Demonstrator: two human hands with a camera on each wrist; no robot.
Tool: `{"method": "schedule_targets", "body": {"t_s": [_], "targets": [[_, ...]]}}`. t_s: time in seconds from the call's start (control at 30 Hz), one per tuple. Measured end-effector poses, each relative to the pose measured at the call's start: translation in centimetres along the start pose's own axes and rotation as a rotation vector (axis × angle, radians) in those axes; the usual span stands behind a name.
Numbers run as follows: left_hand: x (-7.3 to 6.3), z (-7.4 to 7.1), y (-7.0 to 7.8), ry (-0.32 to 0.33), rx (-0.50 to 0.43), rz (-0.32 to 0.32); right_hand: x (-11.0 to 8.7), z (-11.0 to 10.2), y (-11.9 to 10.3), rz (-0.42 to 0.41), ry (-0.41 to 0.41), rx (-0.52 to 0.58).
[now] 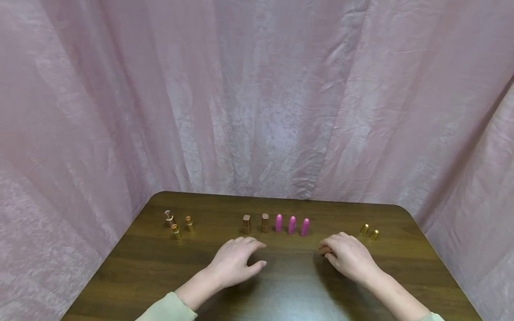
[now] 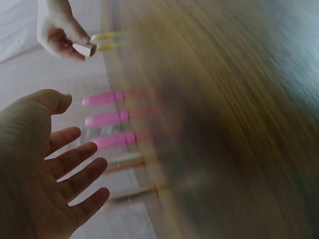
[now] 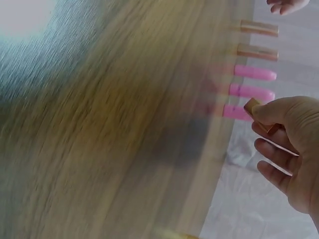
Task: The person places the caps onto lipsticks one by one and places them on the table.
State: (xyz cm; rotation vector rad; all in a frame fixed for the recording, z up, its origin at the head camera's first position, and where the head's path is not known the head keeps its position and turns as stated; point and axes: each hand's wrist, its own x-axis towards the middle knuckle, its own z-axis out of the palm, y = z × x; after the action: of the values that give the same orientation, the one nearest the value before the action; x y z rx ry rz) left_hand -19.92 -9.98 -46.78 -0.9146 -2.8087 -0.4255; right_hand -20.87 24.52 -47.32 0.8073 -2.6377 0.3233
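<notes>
My left hand (image 1: 236, 262) hovers over the table, fingers spread and holding nothing, in front of two closed rose-gold lipsticks (image 1: 246, 224). Between thumb and forefinger, my right hand (image 1: 349, 257) pinches a small rose-gold lipstick cap (image 3: 253, 106); the fingers hide much of it, and the head view barely shows it. Three pink lipstick tubes (image 1: 292, 225) stand upright in a row beside the rose-gold pair. Just beyond the right hand stand two small gold caps (image 1: 374, 234).
Over on the left stand two uncapped gold lipstick tubes (image 1: 176, 231) and an uncapped rose-gold tube (image 1: 170, 218). The dark wooden table (image 1: 281, 285) has rounded far corners. A pink curtain (image 1: 257, 98) hangs behind it and along both sides.
</notes>
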Motion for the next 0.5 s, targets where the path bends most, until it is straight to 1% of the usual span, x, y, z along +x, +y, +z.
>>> {"method": "schedule_targets", "body": {"t_s": [0.13,0.27,0.4,0.5], "targets": [[-1.4,-1.1,-1.6,0.041,-0.003,-0.044,0.4,0.0,-1.0,-0.048,0.037,0.002],[-3.1,-2.4,-3.2,0.102,-0.002,-0.1,0.9,0.1,-1.9,-0.096,0.071,0.016],[-4.9,-4.1,-5.2,0.183,-0.021,-0.174,1.2,0.4,-2.8,-0.122,0.079,0.047],[-6.3,-5.6,-7.3,0.238,-0.061,-0.257,1.4,0.7,-3.6,-0.133,0.071,0.067]]}}
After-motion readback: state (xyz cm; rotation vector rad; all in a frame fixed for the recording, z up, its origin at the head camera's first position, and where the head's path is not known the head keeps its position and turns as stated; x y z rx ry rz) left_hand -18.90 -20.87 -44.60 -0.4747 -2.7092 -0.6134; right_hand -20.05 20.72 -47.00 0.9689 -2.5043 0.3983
